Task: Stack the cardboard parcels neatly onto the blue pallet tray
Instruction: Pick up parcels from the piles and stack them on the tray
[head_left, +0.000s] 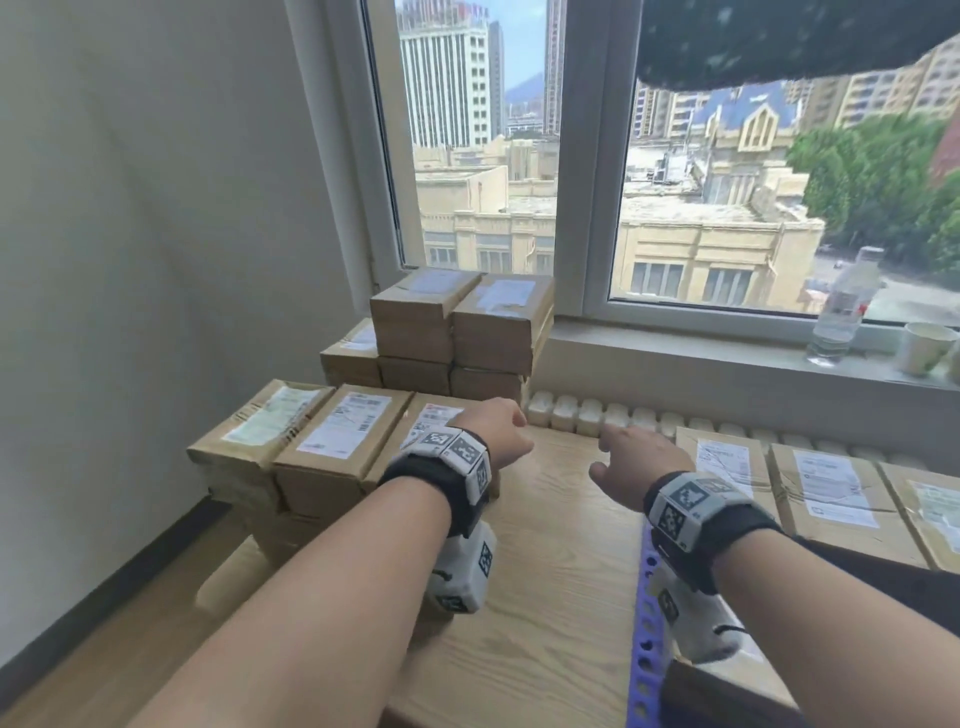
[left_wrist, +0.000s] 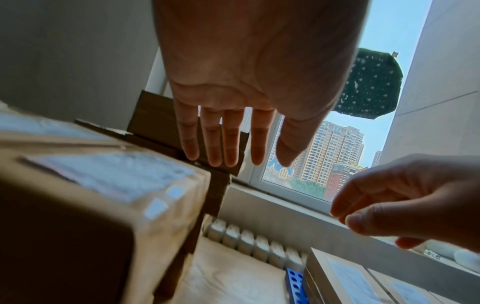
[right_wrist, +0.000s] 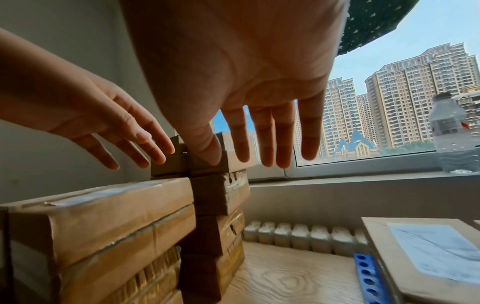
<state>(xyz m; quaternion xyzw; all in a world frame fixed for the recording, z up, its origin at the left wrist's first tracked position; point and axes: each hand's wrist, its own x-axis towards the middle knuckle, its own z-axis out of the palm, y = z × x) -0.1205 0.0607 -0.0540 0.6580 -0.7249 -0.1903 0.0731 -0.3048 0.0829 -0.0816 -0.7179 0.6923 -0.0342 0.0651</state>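
Note:
Brown cardboard parcels with white labels stand in a stack at the left: a front row (head_left: 343, 441) and a taller back pile (head_left: 457, 322). At the right, the blue pallet tray (head_left: 647, 623) carries a flat layer of parcels (head_left: 831, 493). My left hand (head_left: 511, 428) hovers over the right end of the front row, with fingers straight and nothing in them (left_wrist: 239, 158). My right hand (head_left: 631, 449) hangs above the wooden table between stack and tray, fingers spread and holding nothing (right_wrist: 259, 158). The nearest stacked parcel (left_wrist: 103, 185) lies just below my left palm.
A pale wooden table (head_left: 545, 597) lies between the stack and the tray. A white radiator (head_left: 597, 415) runs along the back edge below the windowsill. A water bottle (head_left: 841, 306) and a paper cup (head_left: 927, 353) stand on the sill. A wall closes the left side.

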